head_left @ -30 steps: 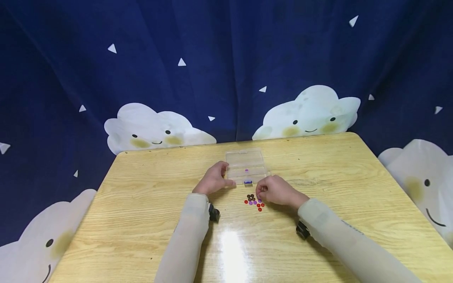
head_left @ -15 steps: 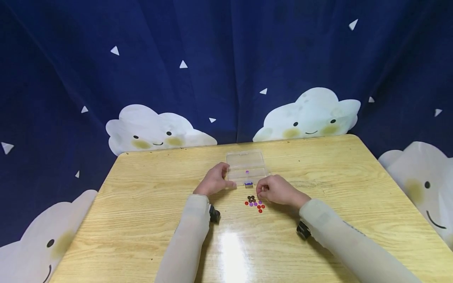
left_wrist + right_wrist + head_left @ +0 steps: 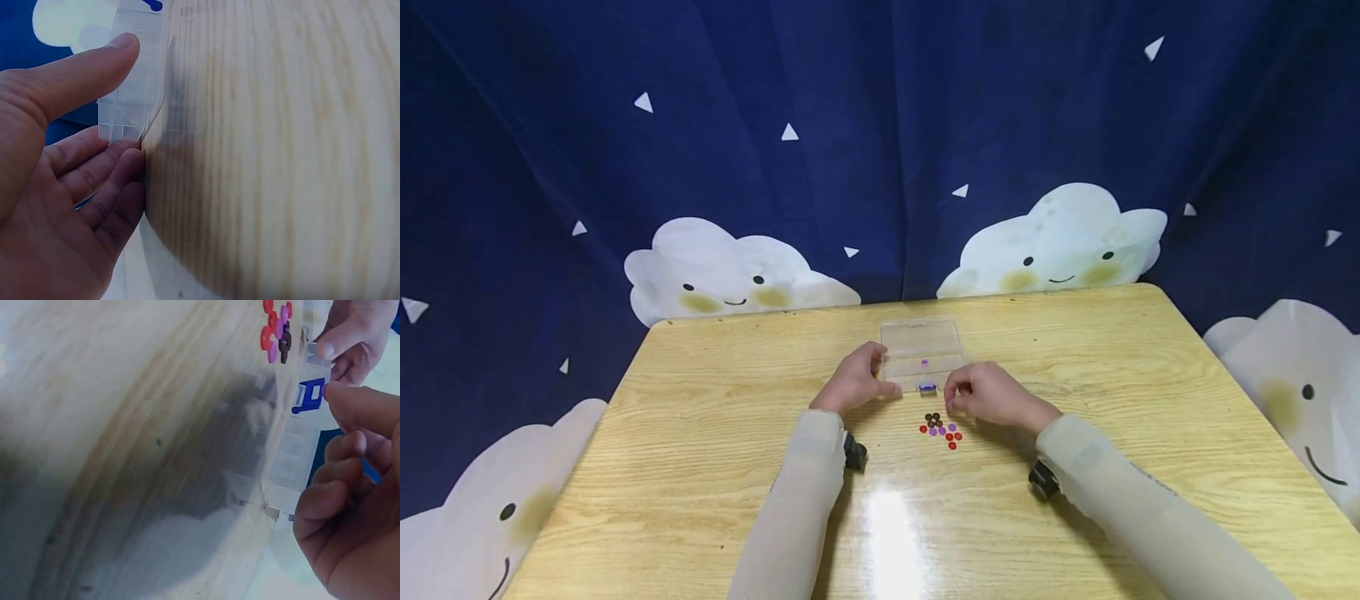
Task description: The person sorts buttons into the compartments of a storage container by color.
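A clear plastic box [image 3: 919, 335] with a blue latch [image 3: 928, 388] lies with its lid back, and a purple button [image 3: 924, 362] shows in it. My left hand [image 3: 855, 380] grips the box's left end, thumb at the front, fingers behind. My right hand [image 3: 992, 395] is just off the box's front right corner. Its thumb and forefinger pinch a small reddish button [image 3: 324, 392], mostly hidden by the fingertips. On the table in front of the box lie several brown buttons [image 3: 936, 416], several red buttons [image 3: 952, 446] and three purple buttons [image 3: 942, 431].
The wooden table [image 3: 722, 467] reaches back to a dark blue curtain [image 3: 850, 150] printed with clouds and triangles. Black wrist cameras [image 3: 854, 452] sit below both sleeves. Light glares off the table's front middle.
My right hand has lifted slightly away from the loose buttons toward the box, with the small button in its pinch. The left hand stays at the box's end.
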Motion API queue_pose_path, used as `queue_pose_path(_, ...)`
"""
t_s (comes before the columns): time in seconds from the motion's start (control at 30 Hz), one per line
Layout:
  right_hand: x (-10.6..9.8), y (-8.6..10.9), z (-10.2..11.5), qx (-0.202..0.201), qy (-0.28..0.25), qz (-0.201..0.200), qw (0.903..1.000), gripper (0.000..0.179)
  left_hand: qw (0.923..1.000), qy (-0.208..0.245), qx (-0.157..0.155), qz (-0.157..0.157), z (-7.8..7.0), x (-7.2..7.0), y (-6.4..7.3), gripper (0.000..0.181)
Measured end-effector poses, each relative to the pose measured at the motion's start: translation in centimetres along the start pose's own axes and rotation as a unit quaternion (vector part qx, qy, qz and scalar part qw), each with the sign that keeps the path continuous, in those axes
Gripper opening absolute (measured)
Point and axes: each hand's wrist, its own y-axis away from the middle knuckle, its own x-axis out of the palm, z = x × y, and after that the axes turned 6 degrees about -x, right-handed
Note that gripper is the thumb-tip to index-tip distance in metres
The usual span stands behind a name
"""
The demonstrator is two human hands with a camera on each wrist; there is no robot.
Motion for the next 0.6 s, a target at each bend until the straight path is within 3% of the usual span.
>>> queue_pose_path(0.37, -1.1, -0.2, 0.1, -0.009, 0.012, -0.005, 0.9999, 0.011, 1.0, 0.007, 0.002, 0.001, 0.1, 0.0, 0.0, 0.076)
queue_pose_path(0.6, -2.2, -0.6, 0.4, 0.011, 0.01, -0.002, 0.9999, 0.012, 0.9999, 0.013, 0.003, 0.002, 0.1, 0.0, 0.0, 0.078)
